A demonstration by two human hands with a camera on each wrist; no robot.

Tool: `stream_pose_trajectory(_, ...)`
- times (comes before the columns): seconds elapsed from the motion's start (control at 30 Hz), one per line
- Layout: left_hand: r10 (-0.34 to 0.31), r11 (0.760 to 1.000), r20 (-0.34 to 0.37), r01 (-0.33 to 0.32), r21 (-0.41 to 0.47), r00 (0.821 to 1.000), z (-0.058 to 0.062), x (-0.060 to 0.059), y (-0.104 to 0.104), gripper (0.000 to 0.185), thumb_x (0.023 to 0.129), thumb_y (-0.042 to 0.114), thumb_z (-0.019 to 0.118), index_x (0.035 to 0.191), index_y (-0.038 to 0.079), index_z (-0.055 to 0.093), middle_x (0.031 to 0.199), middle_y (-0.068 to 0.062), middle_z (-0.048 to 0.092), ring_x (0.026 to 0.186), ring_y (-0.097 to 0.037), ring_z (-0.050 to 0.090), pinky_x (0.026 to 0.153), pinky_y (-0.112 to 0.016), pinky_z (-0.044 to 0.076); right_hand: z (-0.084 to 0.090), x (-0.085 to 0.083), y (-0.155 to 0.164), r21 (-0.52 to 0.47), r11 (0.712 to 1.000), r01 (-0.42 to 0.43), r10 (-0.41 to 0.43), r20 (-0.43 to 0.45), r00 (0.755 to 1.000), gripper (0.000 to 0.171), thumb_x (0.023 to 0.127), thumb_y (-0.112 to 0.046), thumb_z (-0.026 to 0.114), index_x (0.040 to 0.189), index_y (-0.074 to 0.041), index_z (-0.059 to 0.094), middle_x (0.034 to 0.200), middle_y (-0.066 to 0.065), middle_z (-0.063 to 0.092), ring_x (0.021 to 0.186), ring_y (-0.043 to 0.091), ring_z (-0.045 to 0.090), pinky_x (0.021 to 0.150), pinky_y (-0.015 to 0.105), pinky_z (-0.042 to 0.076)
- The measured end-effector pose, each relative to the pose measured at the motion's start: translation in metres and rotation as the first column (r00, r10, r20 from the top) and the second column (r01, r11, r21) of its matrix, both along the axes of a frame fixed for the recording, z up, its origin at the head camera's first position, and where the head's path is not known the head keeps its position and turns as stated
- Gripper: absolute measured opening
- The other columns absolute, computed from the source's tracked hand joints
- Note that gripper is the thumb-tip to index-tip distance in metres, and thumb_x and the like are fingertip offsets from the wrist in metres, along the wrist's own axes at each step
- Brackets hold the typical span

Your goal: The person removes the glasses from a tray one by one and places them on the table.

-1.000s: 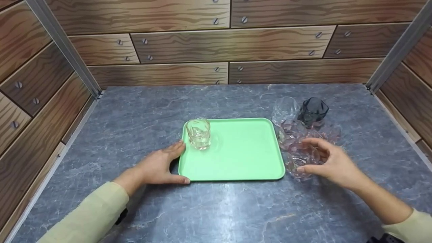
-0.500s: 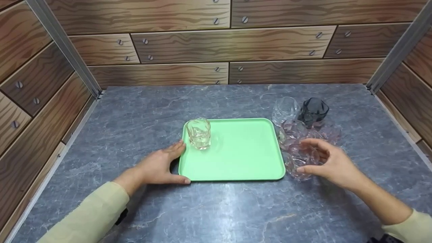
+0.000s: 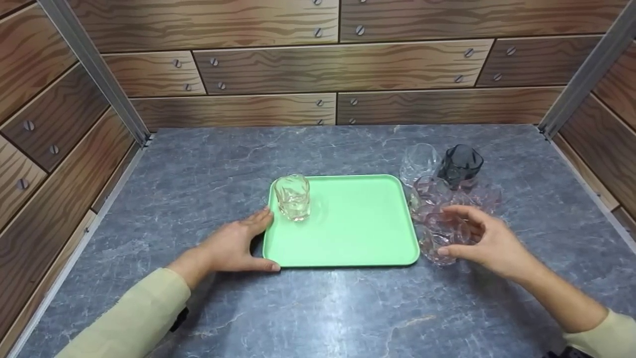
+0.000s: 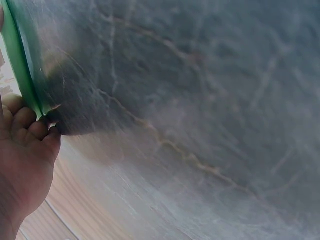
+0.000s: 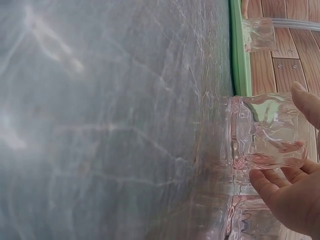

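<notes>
A pale green tray point(image 3: 348, 233) lies on the table. Its left edge and near-left corner are held by my left hand point(image 3: 233, 246), thumb at the corner and fingers along the side. On the tray's far-left part stands a yellowish clear glass point(image 3: 293, 197). My right hand point(image 3: 489, 241) has thumb and fingers on opposite sides of a pinkish clear glass point(image 3: 439, 243), which stands on the table just right of the tray. In the right wrist view this glass point(image 5: 270, 131) is upright, with the fingertips near its rim. The left wrist view shows the left fingers point(image 4: 25, 117) against the tray's edge.
Behind the held glass are more pinkish glasses point(image 3: 431, 194), close together. A clear glass point(image 3: 419, 164) and a dark grey glass point(image 3: 461, 165) stand farther back. Another glass point(image 5: 255, 220) stands beside the held one. Wood-patterned walls point(image 3: 318, 69) enclose the table point(image 3: 223, 159) at back and sides.
</notes>
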State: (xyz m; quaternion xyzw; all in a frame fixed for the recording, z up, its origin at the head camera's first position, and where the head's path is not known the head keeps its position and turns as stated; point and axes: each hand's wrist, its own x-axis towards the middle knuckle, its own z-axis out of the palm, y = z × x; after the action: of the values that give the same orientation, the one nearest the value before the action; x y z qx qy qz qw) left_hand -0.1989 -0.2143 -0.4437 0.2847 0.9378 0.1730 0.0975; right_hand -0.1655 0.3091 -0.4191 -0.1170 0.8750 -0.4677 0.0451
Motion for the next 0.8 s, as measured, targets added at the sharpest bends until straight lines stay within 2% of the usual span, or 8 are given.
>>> stream_pose_trajectory(0.27,0.002,1.000,-0.001,-0.002,0.010,1.000,-0.001,0.000,0.001,0.125,0.080,0.081,0.074,0.166,0.002,0.028,0.173,-0.016,0.022,0.157,-0.036,0.028,0.125,-0.051,0.031,0.000,0.002,0.001,-0.014,1.000,-0.007,0.007,0.001,1.000,0.088,0.082,-0.021,0.095,0.154,-0.002,0.049,0.154,0.021,0.053,0.138,0.042,0.054,0.099,0.012,0.046)
stream_pose_trajectory(0.57,0.008,1.000,0.007,-0.008,-0.006,1.000,0.001,0.001,0.000,0.126,0.080,0.082,0.072,0.167,0.004,0.027,0.174,-0.015,0.020,0.157,-0.035,0.027,0.125,-0.052,0.030,0.004,0.002,0.002,-0.013,1.000,-0.025,0.025,-0.020,0.999,0.089,0.084,-0.016,0.093,0.157,-0.001,0.045,0.157,0.022,0.051,0.141,0.042,0.050,0.102,0.008,0.039)
stream_pose_trajectory(0.67,0.009,1.000,0.013,-0.009,-0.015,1.000,0.001,0.000,0.000,0.126,0.080,0.083,0.072,0.167,0.005,0.026,0.174,-0.014,0.019,0.158,-0.035,0.026,0.126,-0.052,0.029,0.008,0.002,0.001,-0.016,1.000,-0.021,0.021,-0.047,0.999,0.086,0.084,-0.014,0.092,0.156,0.000,0.047,0.153,0.022,0.055,0.137,0.034,0.055,0.103,0.008,0.040)
stream_pose_trajectory(0.8,0.008,1.000,0.018,-0.007,-0.019,1.000,0.001,0.000,0.001,0.126,0.080,0.083,0.071,0.168,0.005,0.026,0.174,-0.014,0.019,0.158,-0.035,0.026,0.126,-0.052,0.029,0.018,0.002,0.001,-0.027,1.000,-0.012,0.010,-0.105,0.994,0.080,0.085,-0.010,0.090,0.153,0.001,0.050,0.148,0.023,0.059,0.127,0.012,0.061,0.102,0.009,0.043)
